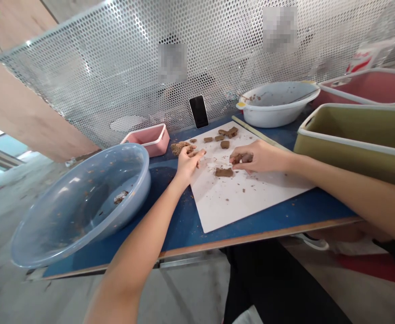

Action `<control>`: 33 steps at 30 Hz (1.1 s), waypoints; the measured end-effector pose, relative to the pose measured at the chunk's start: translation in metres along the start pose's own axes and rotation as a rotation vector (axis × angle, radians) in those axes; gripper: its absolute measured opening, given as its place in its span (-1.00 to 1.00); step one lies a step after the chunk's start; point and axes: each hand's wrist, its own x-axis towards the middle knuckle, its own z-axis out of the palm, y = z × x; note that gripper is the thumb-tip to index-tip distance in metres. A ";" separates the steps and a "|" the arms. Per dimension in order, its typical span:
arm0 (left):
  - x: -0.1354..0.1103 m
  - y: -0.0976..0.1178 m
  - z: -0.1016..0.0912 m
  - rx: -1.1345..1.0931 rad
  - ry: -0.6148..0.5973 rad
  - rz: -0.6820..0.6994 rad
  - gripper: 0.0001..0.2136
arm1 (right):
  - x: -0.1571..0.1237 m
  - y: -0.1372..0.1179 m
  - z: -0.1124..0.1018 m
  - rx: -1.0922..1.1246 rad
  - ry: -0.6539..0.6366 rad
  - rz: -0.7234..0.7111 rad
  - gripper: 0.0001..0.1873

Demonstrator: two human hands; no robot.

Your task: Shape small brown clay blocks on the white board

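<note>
My right hand [260,156] is closed around a brown lump of clay [242,158], just above a white board [214,211]. Below its fingertips a flat brown clay piece [224,172] lies on the board among crumbs. My left hand [188,163] rests at the board's left edge, fingers stretched out and apart. Right behind it sits a larger rough clay lump [179,148]; whether the hand touches it I cannot tell. Several small clay pieces, among them a squarish one [224,144] and a knobby one [229,132], lie toward the board's far end.
A big blue basin [136,180] stands at left, a small pink bin [158,140] behind it. A phone [199,111] leans on the perforated metal screen [123,67]. Rightward are a stick [261,135], a white basin [274,116], a green bin [352,110] and a pink bin [386,74].
</note>
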 end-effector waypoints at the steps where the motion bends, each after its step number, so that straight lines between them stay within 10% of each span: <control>1: 0.000 0.000 0.000 0.003 -0.001 0.001 -0.44 | 0.000 0.000 0.000 -0.002 -0.001 -0.020 -0.72; 33: -0.005 0.005 0.004 0.050 -0.009 -0.016 -0.60 | 0.000 -0.001 0.006 -0.424 -0.030 -0.493 -0.63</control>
